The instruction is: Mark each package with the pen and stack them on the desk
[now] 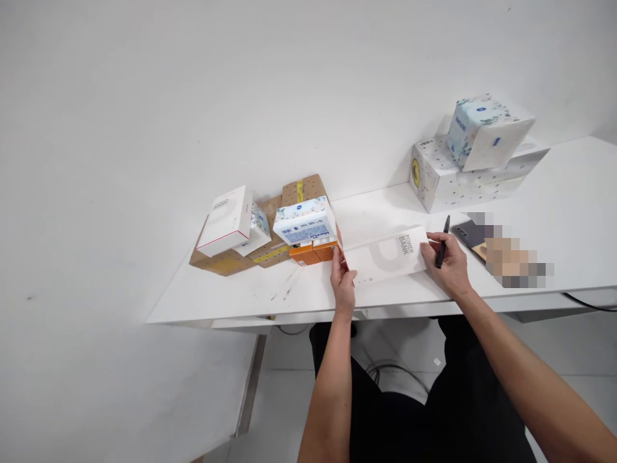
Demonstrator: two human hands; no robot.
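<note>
Lettering reading "POWER BANK" runs along the right end of the white box that I have lying flat on the white surface, near its front edge; my left hand is closed on the box's left end, thumb on top, where a thin red edge shows; my right hand presses down on the right end, and its fingers are curled round a black pen that stands tilted, tip down beside the box; the pen is gripped, not loose. Just left of the box sits an orange carton, its print too small for me to read; on top of it rests a tissue pack with a blue label band, the writing blurred. Further left a white box with red edges lies tilted on brown cardboard parcels bound with yellow tape. At the far right, against the wall, a long speckled white carton carries a second tissue cube; a dark phone lies near my right hand, beside a pixelated patch.
</note>
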